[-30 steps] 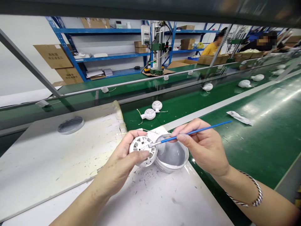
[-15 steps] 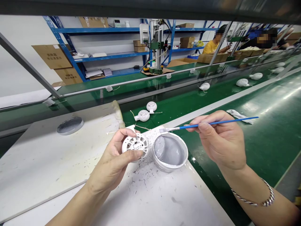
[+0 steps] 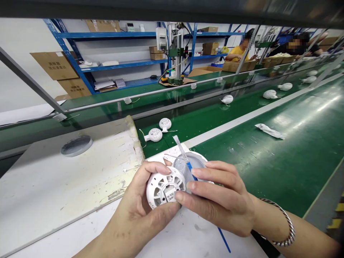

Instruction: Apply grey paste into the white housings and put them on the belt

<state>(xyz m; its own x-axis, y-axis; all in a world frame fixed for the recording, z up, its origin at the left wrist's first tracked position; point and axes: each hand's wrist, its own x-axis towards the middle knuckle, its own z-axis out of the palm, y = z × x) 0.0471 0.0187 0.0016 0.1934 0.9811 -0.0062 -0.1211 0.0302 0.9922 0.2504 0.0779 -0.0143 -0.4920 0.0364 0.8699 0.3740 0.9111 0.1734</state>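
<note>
My left hand (image 3: 137, 208) is closed round a white round vented housing (image 3: 157, 184), its spoked face with a small printed label turned up toward me. The paintbrush (image 3: 224, 238) has a blue handle and lies in my right hand (image 3: 225, 200), its bristle end pointing up and away. A fingertip of that hand touches the housing beside the label. Right behind both hands stands a white tub (image 3: 203, 157) of grey paste, partly hidden by my fingers and the housing.
On the white board (image 3: 40, 179) at left lies a grey-smeared round lid (image 3: 76, 146). Two white housings with wires (image 3: 154, 135) rest on the green belt (image 3: 185, 123), with several more farther right. A crumpled white wrapper (image 3: 269, 131) lies at right. Co-workers sit at the far right.
My right hand has come left and down from beyond the tub to the housing. The brush has swung from nearly level to steep, bristles up. The housing has moved slightly right.
</note>
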